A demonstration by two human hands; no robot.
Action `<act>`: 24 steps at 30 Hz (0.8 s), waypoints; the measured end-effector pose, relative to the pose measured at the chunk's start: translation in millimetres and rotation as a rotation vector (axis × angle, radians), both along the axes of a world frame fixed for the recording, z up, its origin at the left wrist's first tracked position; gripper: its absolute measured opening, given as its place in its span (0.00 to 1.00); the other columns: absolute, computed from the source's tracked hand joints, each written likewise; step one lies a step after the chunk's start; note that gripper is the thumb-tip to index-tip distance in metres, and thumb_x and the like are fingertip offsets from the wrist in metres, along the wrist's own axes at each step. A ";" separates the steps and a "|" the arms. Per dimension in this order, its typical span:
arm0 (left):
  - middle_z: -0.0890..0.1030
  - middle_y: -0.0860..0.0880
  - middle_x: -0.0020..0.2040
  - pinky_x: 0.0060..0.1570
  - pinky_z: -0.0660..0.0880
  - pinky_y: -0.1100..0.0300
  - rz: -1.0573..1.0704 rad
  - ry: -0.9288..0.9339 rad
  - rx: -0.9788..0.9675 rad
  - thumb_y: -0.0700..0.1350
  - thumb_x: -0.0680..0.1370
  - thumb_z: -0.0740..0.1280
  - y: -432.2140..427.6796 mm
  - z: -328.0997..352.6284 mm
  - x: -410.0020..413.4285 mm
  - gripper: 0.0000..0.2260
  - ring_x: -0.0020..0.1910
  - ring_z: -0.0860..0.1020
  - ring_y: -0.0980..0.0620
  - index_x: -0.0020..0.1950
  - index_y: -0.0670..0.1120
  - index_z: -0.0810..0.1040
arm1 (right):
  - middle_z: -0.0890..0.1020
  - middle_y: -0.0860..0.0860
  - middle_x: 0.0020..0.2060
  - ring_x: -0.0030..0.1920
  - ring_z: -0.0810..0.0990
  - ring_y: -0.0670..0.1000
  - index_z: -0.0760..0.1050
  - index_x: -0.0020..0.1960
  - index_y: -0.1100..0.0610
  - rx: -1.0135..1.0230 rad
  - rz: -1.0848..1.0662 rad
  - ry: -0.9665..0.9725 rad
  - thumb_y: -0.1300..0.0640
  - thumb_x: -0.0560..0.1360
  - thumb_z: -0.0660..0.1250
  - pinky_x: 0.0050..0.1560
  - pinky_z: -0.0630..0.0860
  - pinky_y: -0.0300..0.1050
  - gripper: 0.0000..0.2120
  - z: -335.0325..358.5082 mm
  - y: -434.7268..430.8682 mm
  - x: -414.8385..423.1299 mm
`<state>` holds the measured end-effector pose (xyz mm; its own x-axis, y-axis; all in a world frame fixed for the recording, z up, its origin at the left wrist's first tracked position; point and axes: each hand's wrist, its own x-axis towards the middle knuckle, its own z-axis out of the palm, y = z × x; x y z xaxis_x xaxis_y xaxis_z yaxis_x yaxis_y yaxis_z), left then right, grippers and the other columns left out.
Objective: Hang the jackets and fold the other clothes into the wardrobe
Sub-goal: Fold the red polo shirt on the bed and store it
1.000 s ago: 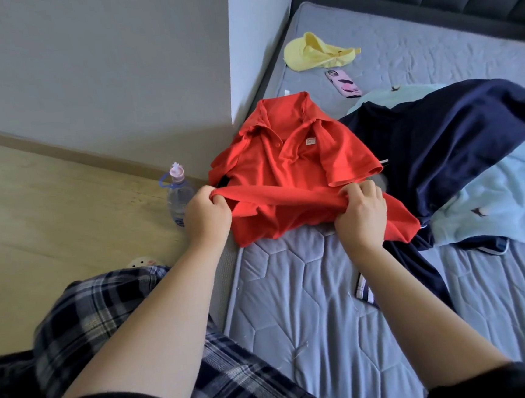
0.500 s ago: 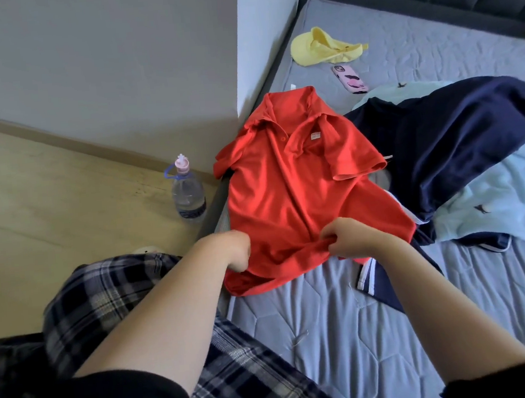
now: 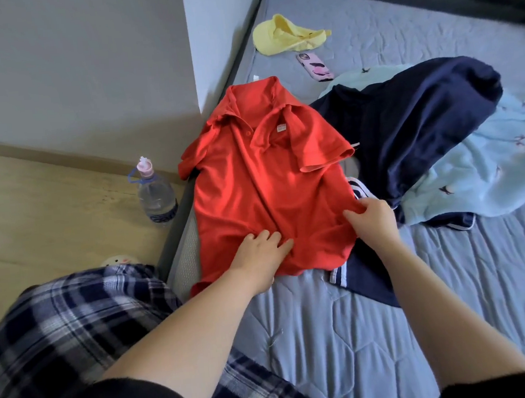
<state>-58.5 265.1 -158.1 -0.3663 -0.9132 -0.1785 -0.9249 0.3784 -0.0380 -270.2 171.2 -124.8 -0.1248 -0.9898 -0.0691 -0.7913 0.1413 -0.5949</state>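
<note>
A red polo shirt lies spread face up on the grey mattress, collar away from me, at the bed's left edge. My left hand rests flat on its lower part with straight fingers. My right hand pinches the shirt's right side edge near the hem. A navy garment with white stripes lies right of the shirt, partly under it. A light blue fleece garment lies beneath and beyond the navy one.
A yellow cloth and a pink phone lie further up the bed. A water bottle stands on the wooden floor beside the bed. A wall corner stands left of the shirt. My plaid-trousered leg is at lower left.
Both hands pulled the folded-up hem back down toward me and laid the shirt flat. My left hand let go and now lies flat on it; my right moved to the side edge.
</note>
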 end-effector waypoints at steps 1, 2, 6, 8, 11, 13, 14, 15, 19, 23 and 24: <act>0.70 0.47 0.62 0.52 0.69 0.53 0.029 0.062 -0.026 0.40 0.74 0.65 -1.8 -0.5 2.9 0.27 0.60 0.70 0.45 0.73 0.49 0.64 | 0.76 0.56 0.29 0.33 0.74 0.54 0.75 0.36 0.66 -0.005 0.030 -0.158 0.59 0.71 0.70 0.34 0.66 0.45 0.11 0.4 -0.7 1.9; 0.73 0.47 0.60 0.51 0.70 0.52 0.096 0.196 -0.028 0.38 0.73 0.62 -3.8 -1.0 7.0 0.23 0.58 0.72 0.45 0.69 0.49 0.70 | 0.76 0.55 0.31 0.34 0.74 0.52 0.76 0.37 0.66 0.027 0.050 -0.409 0.57 0.74 0.69 0.35 0.68 0.44 0.12 3.3 0.6 5.7; 0.84 0.50 0.49 0.48 0.73 0.61 0.546 0.894 0.154 0.36 0.71 0.64 -9.8 4.9 27.6 0.14 0.50 0.80 0.50 0.51 0.48 0.83 | 0.84 0.47 0.38 0.38 0.82 0.44 0.77 0.46 0.58 0.350 0.072 -1.152 0.60 0.80 0.57 0.39 0.76 0.36 0.10 7.2 5.9 11.7; 0.83 0.50 0.42 0.39 0.69 0.65 0.655 1.035 0.155 0.34 0.71 0.64 -13.1 6.2 37.1 0.11 0.44 0.79 0.52 0.46 0.44 0.83 | 0.79 0.35 0.39 0.40 0.77 0.33 0.75 0.51 0.61 0.478 0.177 -1.175 0.65 0.74 0.59 0.47 0.68 0.31 0.08 7.1 8.1 11.6; 0.78 0.49 0.36 0.36 0.66 0.60 0.842 1.184 0.171 0.35 0.71 0.64 -15.8 9.5 43.8 0.08 0.37 0.73 0.53 0.45 0.42 0.82 | 0.79 0.47 0.52 0.52 0.77 0.46 0.68 0.67 0.60 0.520 0.381 -1.077 0.77 0.66 0.56 0.52 0.71 0.38 0.30 -3.1 15.0 4.2; 0.78 0.51 0.36 0.36 0.68 0.60 0.900 1.255 0.222 0.35 0.71 0.64 -16.3 10.1 44.5 0.09 0.35 0.73 0.54 0.44 0.46 0.82 | 0.81 0.54 0.46 0.47 0.77 0.54 0.71 0.61 0.61 0.473 0.282 -1.048 0.83 0.68 0.55 0.45 0.76 0.42 0.28 -10.2 17.9 12.2; 0.79 0.53 0.36 0.36 0.70 0.62 0.911 1.282 0.243 0.35 0.71 0.64 -16.6 10.9 44.3 0.11 0.35 0.74 0.55 0.43 0.50 0.82 | 0.82 0.52 0.41 0.45 0.78 0.53 0.73 0.56 0.61 0.415 0.205 -0.989 0.83 0.69 0.58 0.41 0.78 0.40 0.24 -12.3 17.8 17.9; 0.80 0.55 0.36 0.35 0.71 0.65 0.918 1.300 0.255 0.35 0.72 0.63 -16.6 11.8 44.0 0.13 0.35 0.75 0.57 0.42 0.53 0.81 | 0.82 0.51 0.39 0.43 0.78 0.51 0.75 0.52 0.60 0.384 0.168 -0.933 0.80 0.70 0.62 0.38 0.77 0.38 0.20 -11.9 18.8 22.7; 0.79 0.53 0.36 0.35 0.70 0.63 0.934 1.338 0.270 0.34 0.72 0.62 -16.5 13.2 46.2 0.15 0.34 0.74 0.55 0.41 0.53 0.81 | 0.81 0.54 0.40 0.40 0.80 0.49 0.76 0.52 0.63 0.254 0.194 -0.873 0.75 0.69 0.69 0.42 0.76 0.41 0.14 -9.5 17.2 38.2; 0.78 0.52 0.35 0.35 0.69 0.61 0.934 1.320 0.300 0.35 0.71 0.62 -15.2 12.2 49.4 0.13 0.34 0.73 0.53 0.42 0.50 0.82 | 0.79 0.48 0.43 0.42 0.77 0.41 0.80 0.41 0.51 0.051 0.270 -0.584 0.68 0.71 0.70 0.46 0.73 0.40 0.11 -0.8 12.5 42.8; 0.78 0.51 0.35 0.36 0.69 0.61 0.933 1.319 0.306 0.35 0.71 0.62 -15.2 11.5 50.3 0.13 0.34 0.74 0.53 0.42 0.50 0.82 | 0.79 0.47 0.50 0.49 0.78 0.43 0.81 0.43 0.50 0.076 0.266 -0.596 0.66 0.72 0.70 0.51 0.73 0.41 0.11 0.6 10.6 41.7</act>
